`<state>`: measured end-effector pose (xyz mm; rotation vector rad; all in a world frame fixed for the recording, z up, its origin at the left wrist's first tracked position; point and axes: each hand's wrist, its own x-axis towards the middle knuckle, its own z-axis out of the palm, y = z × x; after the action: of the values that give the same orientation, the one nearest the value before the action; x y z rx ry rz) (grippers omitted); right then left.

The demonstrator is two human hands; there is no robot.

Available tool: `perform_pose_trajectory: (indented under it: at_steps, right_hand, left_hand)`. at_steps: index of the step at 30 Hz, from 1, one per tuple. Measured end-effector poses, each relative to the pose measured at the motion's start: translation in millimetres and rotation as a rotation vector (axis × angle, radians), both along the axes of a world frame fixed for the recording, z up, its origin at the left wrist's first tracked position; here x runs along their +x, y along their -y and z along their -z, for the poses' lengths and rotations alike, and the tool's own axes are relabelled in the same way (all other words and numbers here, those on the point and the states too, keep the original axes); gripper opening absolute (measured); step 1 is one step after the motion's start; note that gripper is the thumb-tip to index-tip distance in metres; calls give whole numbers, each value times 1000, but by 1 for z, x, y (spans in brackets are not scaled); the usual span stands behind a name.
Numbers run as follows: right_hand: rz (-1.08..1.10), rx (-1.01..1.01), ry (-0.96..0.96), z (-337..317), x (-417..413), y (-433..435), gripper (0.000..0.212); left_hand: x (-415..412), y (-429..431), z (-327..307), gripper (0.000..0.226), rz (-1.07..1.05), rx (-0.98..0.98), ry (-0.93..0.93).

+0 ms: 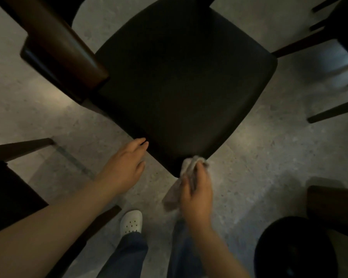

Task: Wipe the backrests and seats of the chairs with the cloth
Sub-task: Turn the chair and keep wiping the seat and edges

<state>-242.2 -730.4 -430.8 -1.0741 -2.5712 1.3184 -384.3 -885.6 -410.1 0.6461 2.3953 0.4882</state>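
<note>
the black seat (181, 81) fills the middle of the frame, its brown backrest (62, 47) at upper left. the right hand (197, 192), low centre, is curled round the grey cloth (189, 167) at the seat's near corner. the left hand (125, 167), fingers relaxed, touches the seat's left edge.

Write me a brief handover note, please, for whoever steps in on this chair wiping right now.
Left hand: open, fingertips at the near-left edge of the black seat.
Right hand: grips the cloth, its bunched top against the seat's near corner.
Backrest: upper left, neither hand on it.
Done: cannot tell how much is wiped.
Left: probably the rest of this seat, its backrest, then the neighbouring chairs.
</note>
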Motion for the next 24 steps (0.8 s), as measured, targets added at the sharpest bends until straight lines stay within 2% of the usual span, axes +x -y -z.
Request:
perform_pose_trajectory:
  at_steps: [3, 6, 10, 13, 15, 16, 18, 21, 24]
  right_hand:
    - [164, 120, 48, 3, -42, -57, 60]
    - [275, 98, 131, 11, -78, -76, 58]
    - [102, 194, 122, 18, -39, 1, 56]
    - [-227, 39, 141, 12, -1, 36, 52]
    - [-438, 72, 119, 2, 6, 33, 50]
    - [-458, 132, 82, 0, 0, 25, 50]
    - [-358, 224, 43, -5, -31, 6, 52]
    - [-196, 225, 140, -11, -94, -18, 52]
    - [-363, 269, 221, -15, -114, 1, 52]
  left_hand:
    - [9, 21, 4, 58, -47, -29, 46]
    - [19, 36, 10, 57, -70, -77, 91]
    - [26, 45, 12, 57, -93, -107, 105]
    - [31, 47, 11, 56, -105, -112, 128]
    - [33, 50, 10, 54, -107, -105, 135]
    - [35, 53, 10, 54, -108, -105, 135]
    - [38, 57, 10, 53, -124, -100, 137]
    - [42, 62, 9, 52, -156, -93, 136]
    - [44, 69, 6, 52, -176, -95, 145]
